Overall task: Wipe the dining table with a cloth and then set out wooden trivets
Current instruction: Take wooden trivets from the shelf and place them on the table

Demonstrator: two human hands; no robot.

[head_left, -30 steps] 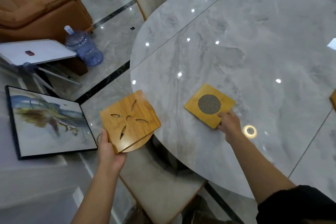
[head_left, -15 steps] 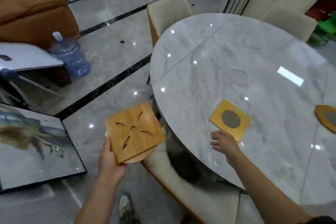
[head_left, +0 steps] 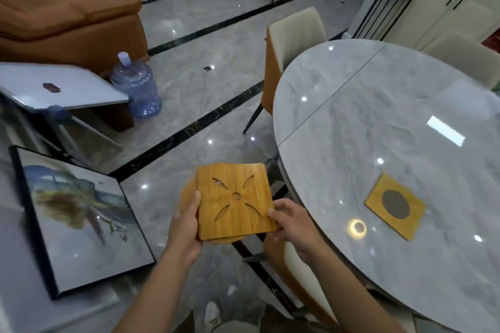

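Just off the near-left edge of the dining table, over the floor, two stacked wooden trivets are held face up. A square trivet with petal cut-outs, having no long axis, is laid with its top edge pointing away from the person over a round trivet. The stack is gripped at its left edge by the left hand, thumb on top, and pinched at its lower right corner by the right hand. Farther in, on the table, a second square trivet with a dark round centre lies flat, one corner turned toward the rim.
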